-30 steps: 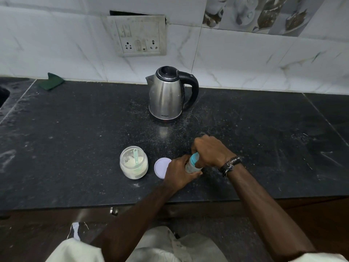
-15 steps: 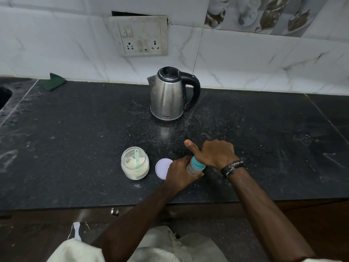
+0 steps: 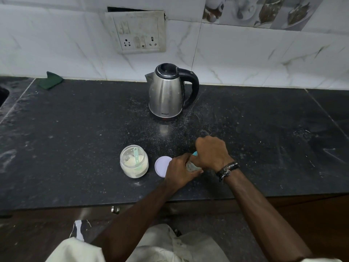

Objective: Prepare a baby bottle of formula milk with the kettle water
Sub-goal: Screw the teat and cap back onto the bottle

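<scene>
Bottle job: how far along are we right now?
Looks done: the powder jar is open, its lid flat beside it and a scoop standing in the powder. In hand: the left hand holds the bottle on the counter while the right hand grips its teal cap. Whether water or powder is inside is hidden. The kettle stands apart behind.
</scene>
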`<state>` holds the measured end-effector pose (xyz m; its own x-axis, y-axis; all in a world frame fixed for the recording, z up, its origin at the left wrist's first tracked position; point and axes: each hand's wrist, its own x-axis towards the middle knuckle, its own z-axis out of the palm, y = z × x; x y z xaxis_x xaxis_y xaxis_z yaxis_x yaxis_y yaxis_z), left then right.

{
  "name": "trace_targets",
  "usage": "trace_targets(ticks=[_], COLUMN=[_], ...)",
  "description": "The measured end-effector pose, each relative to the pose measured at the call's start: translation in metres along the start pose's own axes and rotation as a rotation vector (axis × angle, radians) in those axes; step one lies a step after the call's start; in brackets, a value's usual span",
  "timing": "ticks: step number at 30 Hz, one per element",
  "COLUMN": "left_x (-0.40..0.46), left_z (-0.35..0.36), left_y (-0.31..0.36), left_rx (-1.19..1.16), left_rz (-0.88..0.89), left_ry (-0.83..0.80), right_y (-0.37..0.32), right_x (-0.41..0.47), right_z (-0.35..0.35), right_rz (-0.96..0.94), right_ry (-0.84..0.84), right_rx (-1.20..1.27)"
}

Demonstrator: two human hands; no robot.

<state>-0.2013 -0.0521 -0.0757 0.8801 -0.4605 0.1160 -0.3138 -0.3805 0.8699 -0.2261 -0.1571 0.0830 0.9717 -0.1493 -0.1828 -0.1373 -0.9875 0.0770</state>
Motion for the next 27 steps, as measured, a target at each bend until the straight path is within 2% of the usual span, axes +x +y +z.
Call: trace_targets(ticks=[6, 10, 13, 16, 20, 23, 27], left_x=[0.0, 0.0, 0.0, 0.0, -0.002, -0.002, -0.002], left_z=[0.0, -0.002, -0.002, -0.001, -0.001, -0.002, -0.003], left_y=[0.001, 0.002, 0.005, 0.003, 0.006, 0.009, 0.008], left_rx=[-0.008, 0.029, 0.055, 0.054, 0.037, 0.025, 0.017], left_rz=[-0.014, 0.0, 0.005, 0.001, -0.005, -0.001, -0.006], left_ry=[-0.017, 0.003, 0.005, 0.003, 0.013, 0.017, 0.0], right_y=[-0.006, 0.003, 0.007, 0.013, 0.007, 0.0, -0.001], right_x=[0.004, 0.002, -0.001, -0.001, -0.008, -0.009, -0.006], right_z=[0.001, -0.004, 0.002, 0.008, 0.018, 0.021, 0.018], right_rz=[0.062, -0.103, -0.163, -0.107, 0.108, 0.226, 0.139], right_ry=[0.006, -0.129, -0.073, 0.004, 0.113, 0.122, 0.083], right_rx=[-0.076, -0.072, -0.073, 0.012, 0.151, 0.201, 0.111])
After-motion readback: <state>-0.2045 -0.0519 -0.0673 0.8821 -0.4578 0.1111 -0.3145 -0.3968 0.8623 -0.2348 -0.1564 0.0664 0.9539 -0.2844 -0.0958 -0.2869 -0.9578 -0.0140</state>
